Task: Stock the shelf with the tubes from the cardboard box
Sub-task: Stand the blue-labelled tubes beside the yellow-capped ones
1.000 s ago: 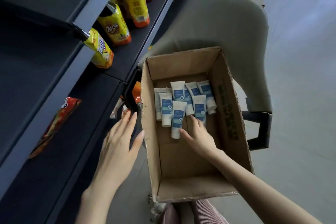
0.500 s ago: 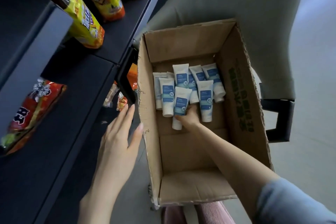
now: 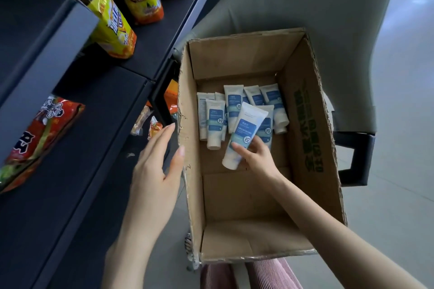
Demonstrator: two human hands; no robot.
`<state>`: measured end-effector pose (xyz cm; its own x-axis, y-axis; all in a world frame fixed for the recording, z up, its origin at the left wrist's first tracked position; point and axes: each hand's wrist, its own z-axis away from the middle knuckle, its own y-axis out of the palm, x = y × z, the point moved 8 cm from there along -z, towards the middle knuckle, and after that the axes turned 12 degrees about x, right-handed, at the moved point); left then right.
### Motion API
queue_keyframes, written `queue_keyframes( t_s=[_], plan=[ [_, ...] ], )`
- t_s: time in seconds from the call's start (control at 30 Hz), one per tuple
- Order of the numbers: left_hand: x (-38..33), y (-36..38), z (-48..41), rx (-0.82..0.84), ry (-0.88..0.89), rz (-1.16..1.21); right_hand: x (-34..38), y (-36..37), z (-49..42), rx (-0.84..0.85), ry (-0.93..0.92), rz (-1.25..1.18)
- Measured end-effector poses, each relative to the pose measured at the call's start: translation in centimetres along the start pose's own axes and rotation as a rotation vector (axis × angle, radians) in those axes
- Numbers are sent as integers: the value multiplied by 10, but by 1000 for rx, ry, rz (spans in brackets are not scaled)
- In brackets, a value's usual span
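An open cardboard box (image 3: 305, 138) sits on a grey chair, with several white-and-blue tubes (image 3: 215, 122) lying at its far end. My right hand (image 3: 257, 159) is inside the box and grips one tube (image 3: 244, 134) near its cap end, tilted up above the others. My left hand (image 3: 157, 169) hovers with straight fingers beside the box's left wall, its thumb at the wall's edge, holding nothing. The dark shelf (image 3: 70, 171) runs along the left.
Yellow drink bottles (image 3: 110, 21) stand on the upper shelf level. A red snack bag (image 3: 35, 138) lies on the lower level, with more packets (image 3: 152, 122) under the shelf edge. The grey chair (image 3: 317, 2) with a dark armrest (image 3: 357, 159) holds the box.
My right hand has closed on one tube and lifted it off the pile. The view has shifted closer to the box. My left hand stays beside the box wall.
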<state>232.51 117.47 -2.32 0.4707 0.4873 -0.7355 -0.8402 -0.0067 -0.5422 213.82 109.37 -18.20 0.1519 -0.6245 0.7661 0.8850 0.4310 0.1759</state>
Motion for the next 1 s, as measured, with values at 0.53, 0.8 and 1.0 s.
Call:
queue_keyframes(
  t_s=[0.53, 0.8, 1.0],
  plan=[
    [-18, 51, -7, 150, -58, 672, 56, 48, 82, 345, -65, -26],
    [-17, 62, -4, 165, -122, 702, 62, 50, 84, 363, -56, -21],
    [-19, 63, -7, 193, -98, 756, 60, 37, 79, 352, -10, -26]
  ],
)
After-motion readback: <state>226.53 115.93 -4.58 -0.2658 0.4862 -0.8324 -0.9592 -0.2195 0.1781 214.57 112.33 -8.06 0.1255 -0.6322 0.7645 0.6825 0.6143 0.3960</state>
